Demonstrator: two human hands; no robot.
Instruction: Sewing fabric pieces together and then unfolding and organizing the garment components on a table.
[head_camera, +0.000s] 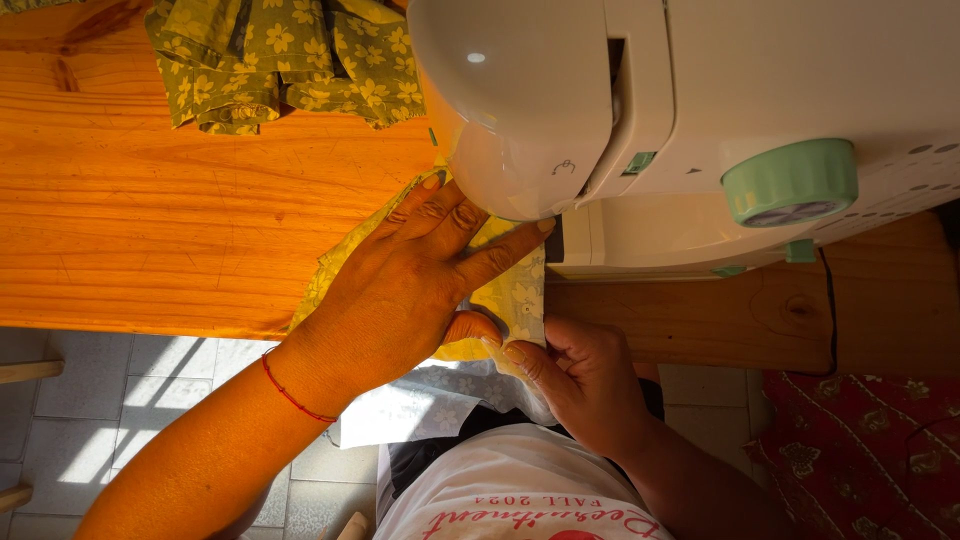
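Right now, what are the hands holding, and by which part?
Both are on the yellow fabric at the sewing machine. The right hand pinches its near edge; the left hand presses flat on it, fingers spread, not gripping.

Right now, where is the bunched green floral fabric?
In the head view, the green floral fabric lies at the wooden table's far edge, left of the white sewing machine.

The cloth (510, 295) is yellow with small pale flowers. The bunched fabric (280, 60) is olive green with cream blossoms. My sewing machine (640, 110) is white, its dial (790, 180) mint green (the table (150, 220) glows orange). A thin red bracelet (290, 395) circles my wrist.
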